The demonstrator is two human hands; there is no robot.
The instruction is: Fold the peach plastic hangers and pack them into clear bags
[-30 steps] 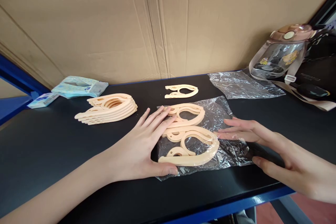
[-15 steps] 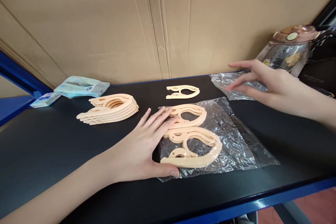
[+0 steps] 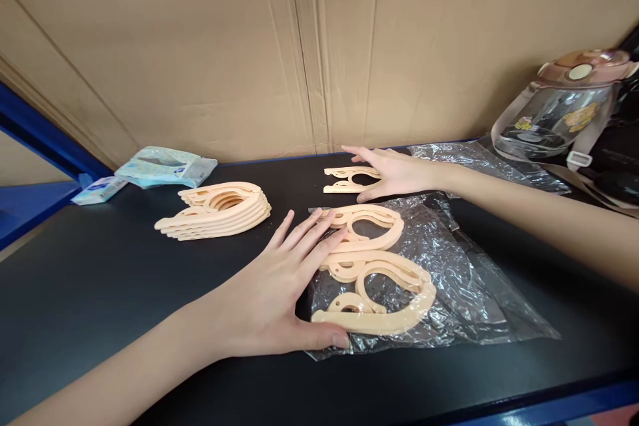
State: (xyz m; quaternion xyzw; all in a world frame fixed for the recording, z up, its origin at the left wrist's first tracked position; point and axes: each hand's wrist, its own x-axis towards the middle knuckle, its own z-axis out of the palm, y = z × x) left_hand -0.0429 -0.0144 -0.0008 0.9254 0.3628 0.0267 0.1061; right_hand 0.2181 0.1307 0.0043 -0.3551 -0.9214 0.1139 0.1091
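My left hand [image 3: 294, 279] lies with fingers spread over the left edge of a clear plastic bag [image 3: 469, 279]. In the bag, peach folding hangers [image 3: 399, 326] lie folded in two groups, one behind the other; my fingertips and thumb rest on their left ends. Beyond the bag, my right hand [image 3: 399, 173] reaches in from the right, its thumb and fingers apart around the rounded end of a single folded hanger [image 3: 344, 186]. Whether it touches that hanger I cannot tell. Left of the bag sits a stack of several folded hangers [image 3: 219, 219].
A light blue tissue pack [image 3: 184, 176] and a smaller tissue packet [image 3: 100, 191] lie at the back left. Another clear plastic bag [image 3: 449, 151] is at the back right, near a strapped water bottle [image 3: 554, 113]. Cardboard [image 3: 224, 46] stands behind the black tabletop [image 3: 100, 279].
My right hand has moved left and down, from above the rear plastic bag to the single folded hanger. My left hand stays on the front bag. The view has shifted slightly.
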